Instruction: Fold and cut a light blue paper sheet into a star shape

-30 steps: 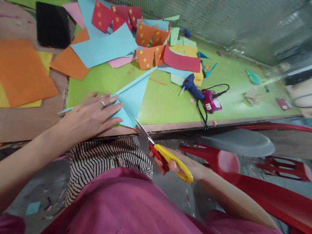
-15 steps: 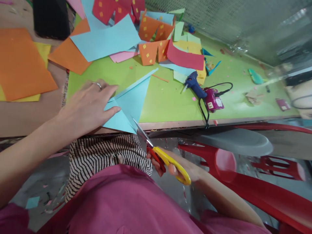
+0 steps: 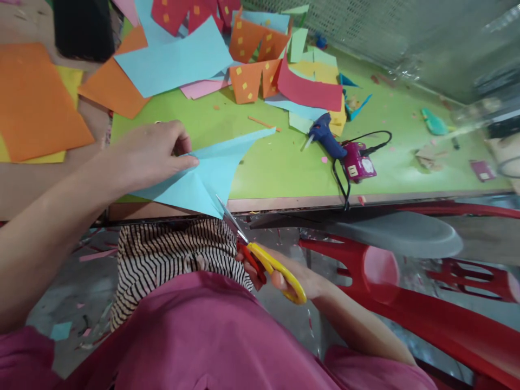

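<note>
My left hand [image 3: 154, 154] pinches a sheet of light blue paper [image 3: 203, 187] between thumb and fingers at the table's near edge. The paper is creased and bent, with one corner stretching out to the right. In my right hand [image 3: 264, 271] is a pair of scissors [image 3: 260, 252] with one yellow and one red handle. Its blades point up and left, at the paper's near corner, just past the table edge. One blade tip shows over the paper; whether the other lies beneath it I cannot tell.
Beyond the hands lie coloured paper pieces, among them an orange dotted cutout [image 3: 246, 81] and a red strip [image 3: 311, 89]. A blue glue gun [image 3: 327, 138] rests by a purple box [image 3: 359, 162] with a black cable. Red plastic chairs [image 3: 377, 271] stand below right.
My left hand has curled its fingers in and drawn the blue paper slightly, which has shifted and bent. The scissors have moved a little left and up.
</note>
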Action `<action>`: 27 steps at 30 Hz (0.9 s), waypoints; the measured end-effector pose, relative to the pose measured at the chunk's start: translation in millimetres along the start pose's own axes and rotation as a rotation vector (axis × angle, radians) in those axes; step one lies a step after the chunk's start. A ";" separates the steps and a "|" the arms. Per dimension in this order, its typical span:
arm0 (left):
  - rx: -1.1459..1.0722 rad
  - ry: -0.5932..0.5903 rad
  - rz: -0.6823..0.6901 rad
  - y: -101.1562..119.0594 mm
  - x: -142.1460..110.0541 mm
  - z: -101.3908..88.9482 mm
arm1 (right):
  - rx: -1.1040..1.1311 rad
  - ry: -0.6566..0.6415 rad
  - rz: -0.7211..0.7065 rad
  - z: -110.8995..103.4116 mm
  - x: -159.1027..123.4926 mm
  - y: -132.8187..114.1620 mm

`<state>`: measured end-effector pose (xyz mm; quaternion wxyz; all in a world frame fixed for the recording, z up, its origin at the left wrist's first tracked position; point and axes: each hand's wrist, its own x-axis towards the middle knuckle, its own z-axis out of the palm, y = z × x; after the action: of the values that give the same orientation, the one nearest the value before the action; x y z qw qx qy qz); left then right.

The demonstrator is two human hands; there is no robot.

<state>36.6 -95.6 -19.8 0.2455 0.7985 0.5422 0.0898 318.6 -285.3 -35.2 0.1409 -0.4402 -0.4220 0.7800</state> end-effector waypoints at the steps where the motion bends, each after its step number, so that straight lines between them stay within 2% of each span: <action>1: -0.051 -0.014 -0.008 -0.5 1.0 -0.9 | -0.004 -0.007 -0.007 0.3 0.8 -0.5; 5: -0.276 -0.012 -0.033 0.1 3.2 -9.7 | -0.166 0.028 -0.009 -4.7 -3.1 -15.6; 9: -0.463 0.074 -0.152 8.7 -1.9 -28.1 | -0.511 0.262 0.029 -14.8 -17.1 -45.1; 12: -0.448 0.182 -0.223 15.9 -7.9 -42.6 | -0.587 0.374 0.011 -20.3 -23.1 -59.7; 17: -0.519 0.307 -0.273 19.0 -15.3 -53.2 | -0.539 0.364 -0.028 -26.3 -17.2 -58.6; 21: -0.598 0.339 -0.280 20.2 -17.4 -53.8 | -0.393 0.229 -0.071 -24.2 -16.5 -54.8; 23: -0.609 0.333 -0.281 22.0 -17.5 -54.5 | -0.424 0.210 -0.077 -21.1 -19.2 -59.8; 25: -0.600 0.333 -0.284 24.3 -17.6 -55.4 | -0.646 0.330 -0.071 -19.7 -20.2 -69.9; 27: -0.598 0.332 -0.286 25.8 -17.9 -55.1 | -0.944 0.543 -0.080 -22.9 -15.5 -81.7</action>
<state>28.1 -103.2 42.6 0.3867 0.5825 0.6305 0.3371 333.5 -232.9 31.6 0.0613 -0.6248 -0.6912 0.3580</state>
